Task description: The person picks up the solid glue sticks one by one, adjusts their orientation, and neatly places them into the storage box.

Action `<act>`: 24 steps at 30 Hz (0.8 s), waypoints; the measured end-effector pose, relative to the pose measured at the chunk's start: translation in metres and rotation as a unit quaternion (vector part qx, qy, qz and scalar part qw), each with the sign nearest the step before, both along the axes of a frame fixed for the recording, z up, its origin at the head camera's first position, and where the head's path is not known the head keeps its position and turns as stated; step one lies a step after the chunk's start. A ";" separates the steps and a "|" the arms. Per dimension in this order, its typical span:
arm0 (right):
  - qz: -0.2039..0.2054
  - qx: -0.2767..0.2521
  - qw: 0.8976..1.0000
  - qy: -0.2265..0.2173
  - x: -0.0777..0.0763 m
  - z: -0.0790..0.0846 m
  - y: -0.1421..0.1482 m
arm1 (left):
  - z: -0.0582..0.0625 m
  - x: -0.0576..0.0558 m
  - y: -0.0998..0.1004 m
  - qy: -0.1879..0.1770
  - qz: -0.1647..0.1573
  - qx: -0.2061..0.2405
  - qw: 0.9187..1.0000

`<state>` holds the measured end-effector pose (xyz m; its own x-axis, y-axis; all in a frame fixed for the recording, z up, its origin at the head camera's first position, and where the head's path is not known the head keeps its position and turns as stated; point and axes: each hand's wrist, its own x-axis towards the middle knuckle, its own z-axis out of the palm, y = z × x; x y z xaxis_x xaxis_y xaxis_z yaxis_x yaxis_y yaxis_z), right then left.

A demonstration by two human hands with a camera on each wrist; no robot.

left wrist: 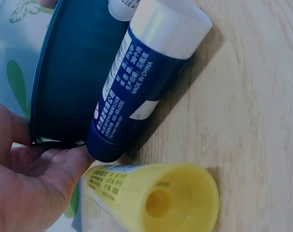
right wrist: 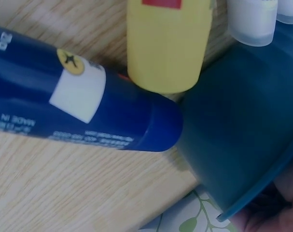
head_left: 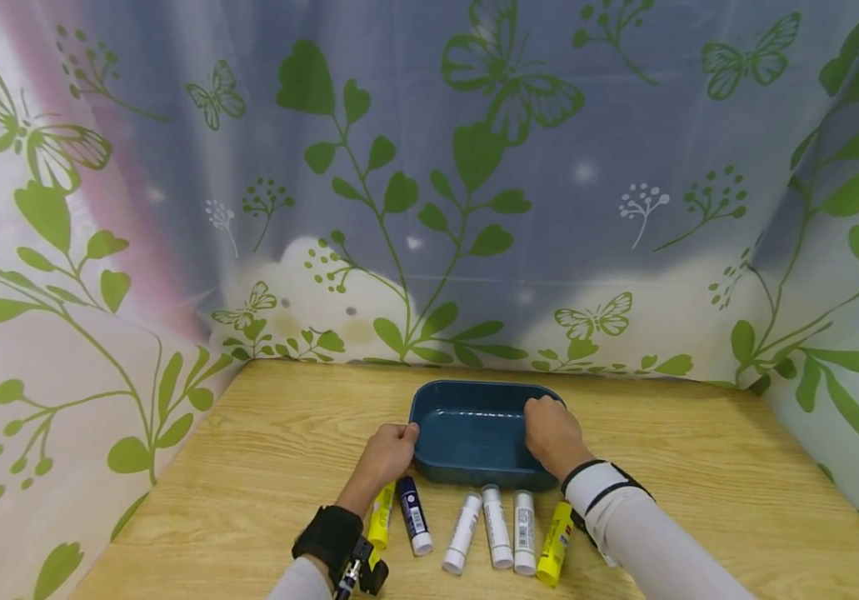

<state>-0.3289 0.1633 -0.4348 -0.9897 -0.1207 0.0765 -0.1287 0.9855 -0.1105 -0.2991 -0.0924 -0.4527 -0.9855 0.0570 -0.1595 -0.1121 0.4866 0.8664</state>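
A dark teal plastic tray (head_left: 474, 477) stands on the table, its inner floor visible. My left hand (head_left: 387, 454) pinches its left end, thumb and fingers around the rim. At the opposite end my right hand (head_left: 552, 433) grips the rim with curled fingers. Along the near side lie glue sticks: a yellow one (head_left: 382, 517) and a dark blue one with a white end (left wrist: 136, 92) by the left hand, three white ones, such as the middle one (head_left: 497, 527), and another yellow one (head_left: 555, 543). Another blue glue stick (right wrist: 122, 106) shows in the right wrist view, hidden under the right forearm in the head view.
The wooden table (head_left: 294, 425) spreads out on both sides of the tray. A curtain (head_left: 429, 208) printed with green leaves and butterflies hangs behind the table's back edge and along both sides. A black strap with a camera (head_left: 332, 546) sits on the left wrist.
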 end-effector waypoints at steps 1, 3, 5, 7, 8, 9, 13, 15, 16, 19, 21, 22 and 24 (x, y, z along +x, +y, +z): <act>0.000 0.001 1.000 0.002 0.000 0.000 0.000 | 0.000 0.000 0.000 0.003 -0.001 0.000 1.000; 0.001 0.003 1.000 0.005 0.000 0.000 0.000 | -0.001 0.000 -0.001 0.006 -0.002 -0.001 1.000; 0.002 0.005 1.000 0.007 0.000 0.000 0.000 | -0.001 0.000 -0.001 0.010 -0.002 -0.001 1.000; 0.002 0.006 1.000 0.006 0.000 0.000 0.000 | -0.002 -0.001 -0.001 0.011 -0.002 0.001 1.000; 0.001 0.006 1.000 0.005 0.000 0.000 0.000 | -0.002 -0.001 0.000 0.009 -0.001 0.002 1.000; 0.001 0.005 1.000 0.004 0.000 -0.001 0.000 | -0.002 0.000 -0.001 0.009 0.000 0.003 1.000; -0.004 0.001 1.000 -0.005 0.000 -0.001 0.000 | -0.001 0.001 0.000 0.008 0.001 0.001 1.000; -0.005 0.000 1.000 -0.008 -0.001 -0.001 0.001 | -0.001 0.001 0.000 0.009 0.002 -0.001 1.000; -0.005 0.000 1.000 -0.010 -0.001 -0.001 0.001 | -0.001 0.001 0.000 0.009 0.001 -0.002 1.000; -0.007 0.002 1.000 -0.013 -0.001 -0.001 0.001 | -0.001 0.001 0.000 0.012 -0.001 -0.005 1.000; -0.009 0.002 1.000 -0.014 -0.001 -0.001 0.001 | -0.001 0.001 -0.001 0.013 -0.002 -0.005 1.000; -0.009 0.002 1.000 -0.014 -0.001 -0.001 0.000 | -0.001 0.001 -0.001 0.013 -0.003 -0.005 1.000; -0.011 0.000 1.000 -0.013 0.000 -0.001 0.000 | -0.001 0.000 -0.001 0.012 -0.002 -0.007 1.000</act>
<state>-0.3291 0.1629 -0.4356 -0.9937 -0.0995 0.0514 -0.1049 0.9879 -0.1145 -0.2988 -0.0936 -0.4540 -0.9890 0.0589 -0.1360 -0.0889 0.4987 0.8622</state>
